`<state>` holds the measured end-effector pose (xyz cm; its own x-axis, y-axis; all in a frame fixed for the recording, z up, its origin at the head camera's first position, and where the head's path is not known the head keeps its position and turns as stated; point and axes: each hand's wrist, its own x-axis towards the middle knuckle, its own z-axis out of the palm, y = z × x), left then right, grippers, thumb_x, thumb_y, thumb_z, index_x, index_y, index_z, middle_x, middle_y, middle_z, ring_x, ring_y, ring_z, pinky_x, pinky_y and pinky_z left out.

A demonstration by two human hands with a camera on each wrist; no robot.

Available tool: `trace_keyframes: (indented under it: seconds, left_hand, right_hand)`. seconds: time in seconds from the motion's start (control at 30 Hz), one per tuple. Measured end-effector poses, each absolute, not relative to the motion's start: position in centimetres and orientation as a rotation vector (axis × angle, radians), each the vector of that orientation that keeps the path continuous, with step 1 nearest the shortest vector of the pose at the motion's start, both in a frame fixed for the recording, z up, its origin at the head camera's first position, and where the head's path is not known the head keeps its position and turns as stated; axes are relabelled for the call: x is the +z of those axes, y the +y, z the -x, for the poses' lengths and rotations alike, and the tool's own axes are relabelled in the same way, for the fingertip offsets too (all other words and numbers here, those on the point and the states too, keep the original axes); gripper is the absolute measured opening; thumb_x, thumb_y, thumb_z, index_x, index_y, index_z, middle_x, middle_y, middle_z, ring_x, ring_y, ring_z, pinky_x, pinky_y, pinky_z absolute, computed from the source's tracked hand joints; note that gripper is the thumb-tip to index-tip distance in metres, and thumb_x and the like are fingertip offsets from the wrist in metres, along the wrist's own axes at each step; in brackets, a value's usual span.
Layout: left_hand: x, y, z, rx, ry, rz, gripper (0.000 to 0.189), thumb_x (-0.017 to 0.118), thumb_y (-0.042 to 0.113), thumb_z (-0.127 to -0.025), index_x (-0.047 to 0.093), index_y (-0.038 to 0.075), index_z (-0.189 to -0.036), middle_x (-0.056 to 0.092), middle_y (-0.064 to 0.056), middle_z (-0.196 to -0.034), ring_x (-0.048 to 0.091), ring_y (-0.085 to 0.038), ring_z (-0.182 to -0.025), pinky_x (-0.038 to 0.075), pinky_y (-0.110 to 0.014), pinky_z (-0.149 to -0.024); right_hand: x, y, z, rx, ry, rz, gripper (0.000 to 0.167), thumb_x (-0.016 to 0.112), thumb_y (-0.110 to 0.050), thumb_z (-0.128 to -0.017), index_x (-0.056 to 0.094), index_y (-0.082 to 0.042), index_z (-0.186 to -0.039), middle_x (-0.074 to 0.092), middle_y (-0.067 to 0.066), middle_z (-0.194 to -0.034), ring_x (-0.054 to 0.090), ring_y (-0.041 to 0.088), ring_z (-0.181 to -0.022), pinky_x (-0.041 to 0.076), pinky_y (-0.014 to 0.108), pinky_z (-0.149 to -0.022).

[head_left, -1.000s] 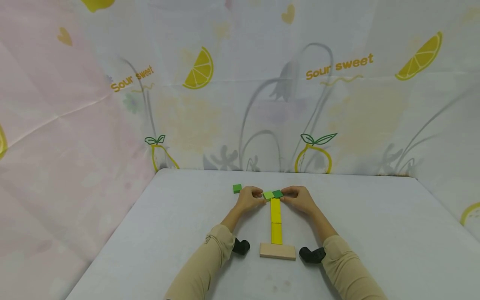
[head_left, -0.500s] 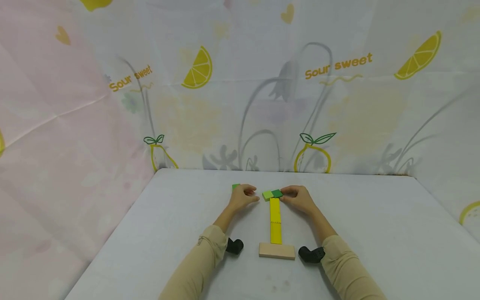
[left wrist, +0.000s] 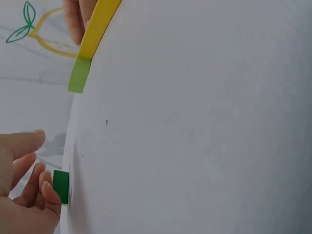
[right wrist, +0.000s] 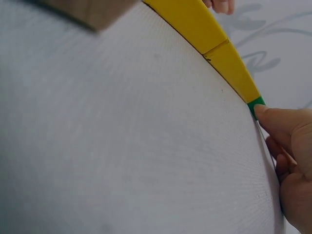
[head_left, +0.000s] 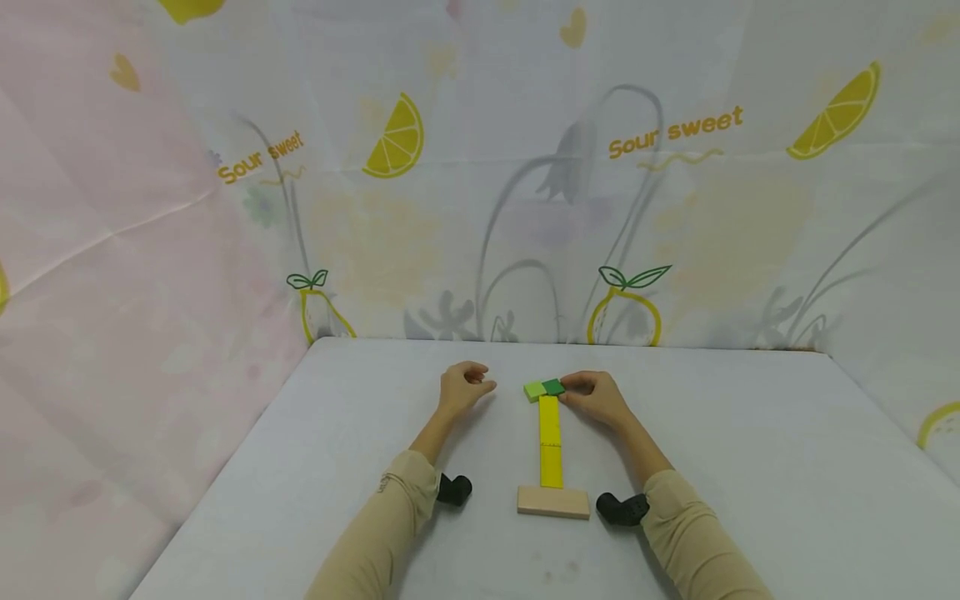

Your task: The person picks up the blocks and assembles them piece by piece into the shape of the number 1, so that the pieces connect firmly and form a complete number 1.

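My left hand [head_left: 459,390] is raised over the left side of the white table, thumb and fingers apart, holding nothing. In the left wrist view, a dark green block [left wrist: 61,187] sits right beside its curled lower fingers; the hand hides this block in the head view. My right hand [head_left: 600,400] pinches the corner of another dark green block [head_left: 553,387] between thumb and index finger. That block lies side by side with a light green block [head_left: 534,391]. Both meet the far end of two yellow blocks [head_left: 551,442] laid end to end.
A plain wooden block [head_left: 553,502] lies crosswise at the near end of the yellow blocks. Black wrist devices [head_left: 622,509] stick out inward from both sleeves. A printed curtain [head_left: 480,208] hangs behind the table [head_left: 735,450].
My left hand has let go of the light green block and moved left, its fingers spreading, until it covers the separate green block. My right hand has stayed at its block.
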<state>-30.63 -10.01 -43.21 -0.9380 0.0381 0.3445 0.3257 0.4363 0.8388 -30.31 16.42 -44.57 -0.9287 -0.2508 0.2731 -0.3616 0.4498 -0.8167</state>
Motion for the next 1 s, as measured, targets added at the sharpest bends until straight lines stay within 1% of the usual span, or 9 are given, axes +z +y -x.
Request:
trace_keyframes:
  seconds: [0.13, 0.27, 0.4, 0.6, 0.67, 0.77, 0.83, 0.9, 1.0]
  left_hand:
    - [-43.0, -10.2, 30.5, -1.444, -2.429, 0.199, 0.021, 0.075, 0.003, -0.075, 0.067, -0.009, -0.09, 0.064, -0.02, -0.082, 0.059, -0.025, -0.074, 0.05, -0.032, -0.068]
    - [-43.0, -10.7, 30.5, -1.385, -2.413, 0.169, 0.019, 0.075, 0.002, -0.074, 0.067, -0.007, -0.088, 0.063, -0.019, -0.085, 0.056, -0.024, -0.073, 0.047, -0.031, -0.068]
    - [-43.0, -11.0, 30.4, -1.323, -2.41, 0.164, 0.022, 0.076, 0.002, -0.072, 0.067, -0.008, -0.089, 0.062, -0.021, -0.09, 0.055, -0.027, -0.075, 0.045, -0.032, -0.068]
    - [-44.2, -12.1, 31.9, -1.331, -2.465, 0.135, 0.037, 0.079, 0.007, -0.071, 0.067, -0.008, -0.103, 0.063, -0.025, -0.104, 0.058, -0.039, -0.094, 0.048, -0.045, -0.081]
    - [-45.9, -13.0, 33.4, -1.314, -2.47, 0.187, 0.042, 0.08, 0.015, -0.072, 0.067, -0.004, -0.108, 0.064, -0.022, -0.108, 0.059, -0.036, -0.098, 0.048, -0.042, -0.083]
    - [-50.7, -14.7, 37.3, -1.229, -2.443, 0.284, 0.051, 0.08, 0.035, -0.071, 0.069, 0.004, -0.11, 0.068, -0.012, -0.106, 0.062, -0.023, -0.093, 0.05, -0.03, -0.075]
    - [-51.7, -15.2, 38.2, -1.205, -2.467, 0.313, 0.055, 0.08, 0.041, -0.07, 0.069, 0.006, -0.111, 0.068, -0.009, -0.106, 0.062, -0.02, -0.092, 0.049, -0.025, -0.074]
    - [-51.1, -14.8, 38.0, -1.225, -2.532, 0.261, 0.055, 0.081, 0.036, -0.071, 0.067, 0.003, -0.112, 0.068, -0.011, -0.106, 0.062, -0.023, -0.093, 0.05, -0.029, -0.076]
    - [-46.4, -13.4, 34.1, -1.268, -2.645, 0.168, 0.046, 0.076, 0.014, -0.075, 0.063, -0.006, -0.115, 0.065, -0.019, -0.11, 0.06, -0.032, -0.1, 0.048, -0.038, -0.084]
  right_hand:
    - [-44.6, 16.4, 30.4, 1.496, -2.567, -0.567, 0.026, 0.071, -0.006, -0.08, 0.067, 0.008, -0.102, 0.067, 0.021, -0.102, 0.06, 0.032, -0.094, 0.046, 0.028, -0.075]
    - [-44.7, 16.4, 30.4, 1.507, -2.557, -0.577, 0.026, 0.071, -0.005, -0.08, 0.067, 0.008, -0.102, 0.067, 0.021, -0.102, 0.06, 0.032, -0.095, 0.046, 0.027, -0.075]
    - [-44.7, 16.4, 30.3, 1.5, -2.559, -0.573, 0.026, 0.071, -0.005, -0.08, 0.068, 0.007, -0.102, 0.067, 0.021, -0.101, 0.06, 0.032, -0.094, 0.046, 0.027, -0.075]
    - [-44.7, 16.4, 30.5, 1.492, -2.557, -0.555, 0.025, 0.072, -0.004, -0.079, 0.068, 0.007, -0.101, 0.068, 0.02, -0.1, 0.06, 0.03, -0.093, 0.046, 0.026, -0.074]
    - [-44.6, 16.3, 30.4, 1.493, -2.557, -0.554, 0.025, 0.072, -0.004, -0.079, 0.068, 0.007, -0.101, 0.068, 0.02, -0.1, 0.06, 0.029, -0.092, 0.046, 0.025, -0.073]
    - [-44.6, 16.3, 30.4, 1.483, -2.558, -0.56, 0.025, 0.071, -0.005, -0.079, 0.068, 0.007, -0.101, 0.068, 0.02, -0.1, 0.06, 0.029, -0.09, 0.046, 0.025, -0.072]
    - [-44.6, 16.3, 30.3, 1.487, -2.558, -0.557, 0.025, 0.071, -0.005, -0.079, 0.068, 0.007, -0.101, 0.068, 0.02, -0.1, 0.06, 0.029, -0.091, 0.046, 0.026, -0.073]
    - [-44.6, 16.3, 30.3, 1.48, -2.561, -0.563, 0.025, 0.071, -0.004, -0.079, 0.068, 0.007, -0.101, 0.068, 0.02, -0.1, 0.061, 0.03, -0.092, 0.047, 0.029, -0.075]
    - [-44.6, 16.3, 30.2, 1.478, -2.566, -0.564, 0.025, 0.07, -0.004, -0.08, 0.068, 0.007, -0.102, 0.067, 0.02, -0.101, 0.061, 0.032, -0.095, 0.047, 0.034, -0.079]
